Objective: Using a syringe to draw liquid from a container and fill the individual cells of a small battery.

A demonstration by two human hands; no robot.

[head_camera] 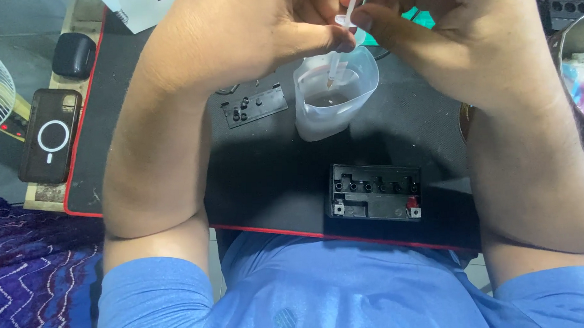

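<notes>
A black work mat point(266, 178) with a thin red border covers most of the bench, and the person's two bare forearms come up over it from a blue shirt at the bottom of the view. The left hand point(236, 36) is curled with the fingers folded in and the thumb pressed forward, pinching the upper part of a slim clear syringe point(340, 49); the right hand point(430, 30) is closed in the same way from the other side, its fingertips gripping the top of the same syringe, so the two hands meet just above it. The syringe hangs almost upright, tip down, inside the mouth of a translucent plastic cup point(331, 95) that stands on the mat directly under the hands and holds a little liquid at its bottom. Nearer the person, well apart from the cup, a small black battery point(374, 193) lies on the mat with a row of open filler holes along its top and a red mark at one terminal. Left of the cup lies a black cap strip point(254, 107). Off the mat on the left edge rest a dark phone point(50, 143) with a ring on its back and a small black case point(73, 55).
</notes>
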